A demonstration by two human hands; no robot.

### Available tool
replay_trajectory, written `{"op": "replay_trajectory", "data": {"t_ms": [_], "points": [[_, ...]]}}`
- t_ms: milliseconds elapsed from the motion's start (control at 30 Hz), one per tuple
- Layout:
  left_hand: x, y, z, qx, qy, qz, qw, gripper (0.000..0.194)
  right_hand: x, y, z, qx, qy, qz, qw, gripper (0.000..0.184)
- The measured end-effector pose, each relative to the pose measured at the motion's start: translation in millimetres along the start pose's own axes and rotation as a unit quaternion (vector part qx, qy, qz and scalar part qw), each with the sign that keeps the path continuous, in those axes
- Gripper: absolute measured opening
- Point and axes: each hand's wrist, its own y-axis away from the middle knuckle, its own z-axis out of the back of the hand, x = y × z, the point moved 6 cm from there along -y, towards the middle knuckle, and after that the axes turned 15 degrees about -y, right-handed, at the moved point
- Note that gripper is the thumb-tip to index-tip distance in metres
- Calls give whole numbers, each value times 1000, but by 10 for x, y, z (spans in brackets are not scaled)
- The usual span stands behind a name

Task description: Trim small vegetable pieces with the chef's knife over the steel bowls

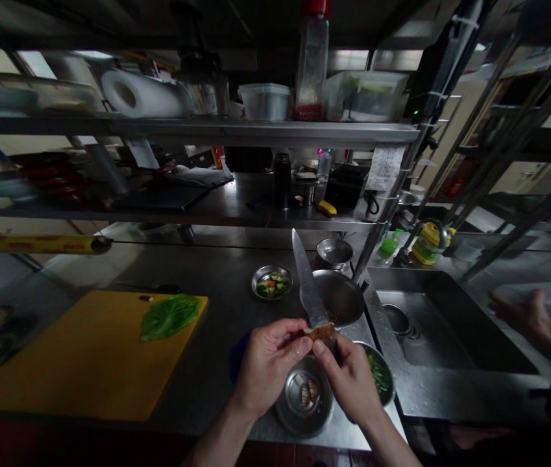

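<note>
My right hand (350,379) grips the handle of a kitchen knife (307,282), its blade pointing up and away. My left hand (268,363) pinches a small brown piece of food (321,332) against the base of the blade. Both hands hover over a small steel bowl (304,397) holding a few sliced pieces. A bowl of chopped greens (379,376) sits just right of my right hand, partly hidden by it.
A yellow cutting board (85,353) with a green leaf (168,316) lies at left. Steel bowls (336,295), one with mixed vegetables (271,283), stand behind. A sink (445,324) is at right, where another person's hand (528,318) reaches. Shelves hang overhead.
</note>
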Motion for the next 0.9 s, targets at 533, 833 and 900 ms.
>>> {"op": "replay_trajectory", "data": {"t_ms": [533,833,900], "points": [[-15,20,-12,-20,-30,-13,999,23,79,50,38,-29,76,33,996,46],[-42,-14,0,28,38,7,999,31,-37,21,-56,15,-74,-62,995,56],[-23,-25,24,34,47,12,998,31,-38,29,-98,37,-97,-82,991,57]]}}
